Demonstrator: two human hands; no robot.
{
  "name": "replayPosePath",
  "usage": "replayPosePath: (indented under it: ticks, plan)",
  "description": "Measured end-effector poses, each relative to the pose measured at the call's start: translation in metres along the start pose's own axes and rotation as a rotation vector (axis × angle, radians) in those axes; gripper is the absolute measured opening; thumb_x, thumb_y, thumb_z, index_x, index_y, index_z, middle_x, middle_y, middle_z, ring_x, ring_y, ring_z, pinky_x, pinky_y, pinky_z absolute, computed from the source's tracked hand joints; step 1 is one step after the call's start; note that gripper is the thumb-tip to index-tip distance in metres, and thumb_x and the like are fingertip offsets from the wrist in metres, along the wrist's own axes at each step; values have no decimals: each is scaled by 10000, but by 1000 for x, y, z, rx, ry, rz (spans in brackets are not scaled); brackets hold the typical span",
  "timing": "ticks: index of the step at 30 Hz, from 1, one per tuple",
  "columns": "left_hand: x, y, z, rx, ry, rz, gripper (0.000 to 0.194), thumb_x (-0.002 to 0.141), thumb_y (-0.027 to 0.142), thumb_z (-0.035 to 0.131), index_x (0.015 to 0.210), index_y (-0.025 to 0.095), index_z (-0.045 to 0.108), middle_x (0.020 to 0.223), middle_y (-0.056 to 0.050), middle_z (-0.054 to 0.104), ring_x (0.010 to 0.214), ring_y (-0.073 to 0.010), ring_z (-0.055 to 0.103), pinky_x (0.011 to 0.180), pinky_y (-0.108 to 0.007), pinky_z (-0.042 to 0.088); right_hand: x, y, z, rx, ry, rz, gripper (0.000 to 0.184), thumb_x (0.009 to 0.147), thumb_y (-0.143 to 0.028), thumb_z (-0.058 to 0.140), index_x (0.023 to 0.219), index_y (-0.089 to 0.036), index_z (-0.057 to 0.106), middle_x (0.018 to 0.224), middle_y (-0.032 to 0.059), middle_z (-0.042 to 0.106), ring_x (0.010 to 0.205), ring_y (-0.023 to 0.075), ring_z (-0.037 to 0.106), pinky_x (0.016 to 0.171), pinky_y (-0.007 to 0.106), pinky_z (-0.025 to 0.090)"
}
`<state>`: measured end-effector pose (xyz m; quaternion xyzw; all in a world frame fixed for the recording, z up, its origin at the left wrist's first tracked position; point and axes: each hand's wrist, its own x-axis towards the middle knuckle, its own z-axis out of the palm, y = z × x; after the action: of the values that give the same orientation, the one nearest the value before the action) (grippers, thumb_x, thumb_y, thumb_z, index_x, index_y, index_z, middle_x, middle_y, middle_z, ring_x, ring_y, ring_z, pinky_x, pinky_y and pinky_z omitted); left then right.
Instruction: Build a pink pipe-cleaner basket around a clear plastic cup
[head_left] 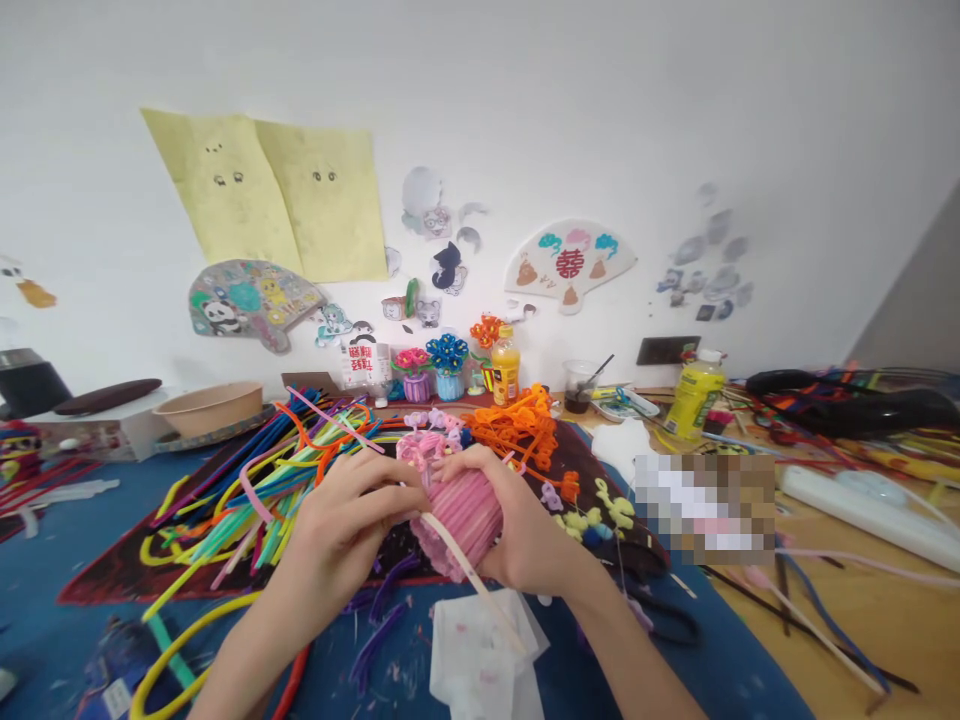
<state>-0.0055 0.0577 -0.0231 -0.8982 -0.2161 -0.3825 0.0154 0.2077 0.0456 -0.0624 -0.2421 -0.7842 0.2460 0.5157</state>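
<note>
A pink pot wrapped in fuzzy pipe cleaners point(466, 515) is tilted in front of me, with small pink and lilac fuzzy flowers point(429, 437) at its far end. My right hand point(517, 525) curls around its right side and top. At the pot's left edge, my left hand point(364, 505) pinches a cream pipe cleaner point(476, 580), whose long loose end slants down to the right across the pot. Fingertips of the left hand touch the pot, and partly hide where the strip meets it.
Many coloured pipe cleaners point(247, 490) lie on a dark mat at left. Orange pipe-cleaner flowers point(517, 430) are piled behind the pot, near an orange juice bottle point(505, 365). White tissue point(487, 650) lies below my hands. A yellow bottle point(694, 395) and a white power strip point(870, 510) are at right.
</note>
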Motion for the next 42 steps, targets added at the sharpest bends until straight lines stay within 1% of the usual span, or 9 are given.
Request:
replayPosePath:
  ticks: [4, 8, 13, 17, 21, 32, 36, 39, 42]
  plan:
    - [-7, 3, 2, 46, 6, 31, 352, 894, -17, 442, 988, 263, 635, 972, -5, 667, 844, -171, 542, 746, -344, 363, 1, 0, -1, -19, -9, -17, 568, 665, 9, 687, 1153, -215, 503, 1133, 42, 592, 1067, 195, 593, 967, 286, 438]
    - [-9, 5, 1, 86, 2, 46, 330, 911, 14, 441, 970, 266, 645, 949, -10, 675, 819, -176, 538, 729, -343, 367, 0, 2, -2, -17, -16, -17, 645, 637, 84, 620, 1192, -220, 495, 1174, 54, 600, 1078, 199, 603, 998, 315, 440]
    - [-16, 10, -2, 147, -16, 126, 245, 954, 120, 479, 1040, 264, 658, 935, 19, 728, 858, -171, 565, 757, -315, 397, -1, -3, -4, 23, -74, -9, 686, 630, 113, 592, 1221, -220, 497, 1177, 65, 604, 1091, 209, 601, 969, 316, 461]
    - [-29, 20, -3, 201, 5, 80, 245, 1011, 268, 433, 1024, 282, 677, 921, 35, 750, 868, -171, 572, 787, -319, 396, -1, -10, -6, 78, -167, 10, 750, 586, 148, 559, 1228, -234, 487, 1158, 54, 616, 1068, 208, 615, 952, 322, 470]
    - [-41, 27, -2, 261, 1, 62, 288, 1014, 358, 418, 1056, 300, 697, 908, 32, 770, 851, -184, 590, 832, -347, 395, -1, -13, -6, 97, -209, 15, 718, 579, 131, 557, 1200, -224, 497, 1156, 57, 611, 1063, 209, 617, 928, 314, 476]
    - [-39, 28, 4, 253, 17, 43, 285, 1002, 335, 444, 979, 314, 728, 852, 37, 773, 800, -182, 613, 764, -337, 417, 0, -14, -10, 35, -251, 20, 670, 560, 136, 507, 1146, -188, 534, 1115, 51, 622, 1031, 188, 616, 914, 274, 469]
    - [-33, 25, 6, 214, 58, -2, 238, 965, 204, 491, 963, 286, 714, 890, 29, 754, 837, -166, 607, 761, -306, 437, 0, -12, -12, -91, -234, 24, 616, 600, 117, 525, 1132, -195, 520, 1109, 49, 614, 1037, 186, 601, 914, 272, 463]
    - [-26, 21, 8, 207, 129, -19, 236, 901, 87, 533, 942, 249, 700, 870, 25, 734, 797, -135, 611, 725, -259, 461, 0, -5, -11, -363, -206, 42, 570, 576, 108, 518, 1051, -208, 525, 1101, 54, 612, 1064, 219, 567, 957, 335, 433]
    - [-22, 16, 11, 237, 195, -41, 183, 879, 88, 579, 903, 227, 695, 812, 23, 727, 740, -127, 621, 693, -252, 470, 1, 5, -8, -645, -282, 84, 568, 531, 99, 501, 1016, -197, 527, 1087, 80, 613, 1076, 256, 542, 993, 411, 404]
